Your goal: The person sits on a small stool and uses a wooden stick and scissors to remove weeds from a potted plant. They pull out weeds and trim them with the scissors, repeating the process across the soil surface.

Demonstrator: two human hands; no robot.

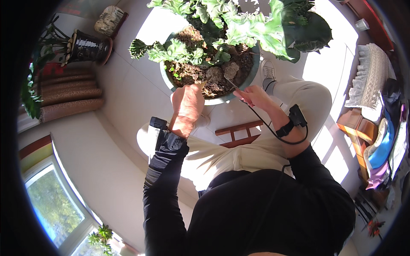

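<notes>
A large round green pot [166, 78] stands on the floor before me, filled with brown soil [189, 72] and stones. Crinkled green succulent stems [250, 30] rise from it and spread past its rim. My left hand [188, 100] is closed at the pot's near rim around a thin, pale, stick-like thing [206, 82] that points into the soil. Over the near right rim, my right hand [254, 97] grips a slim tool with a thin metal shaft [231, 83], its tip by a grey-brown stone [230, 71]. The handles are mostly hidden by my fingers.
A brown wooden frame [238, 132] lies on the floor between my legs. Dark glazed pot [89, 47] with a plant and a brown curtain [70, 92] are at left. At right stands wooden furniture [358, 124] with cloths. A black cable [272, 132] hangs by my right forearm.
</notes>
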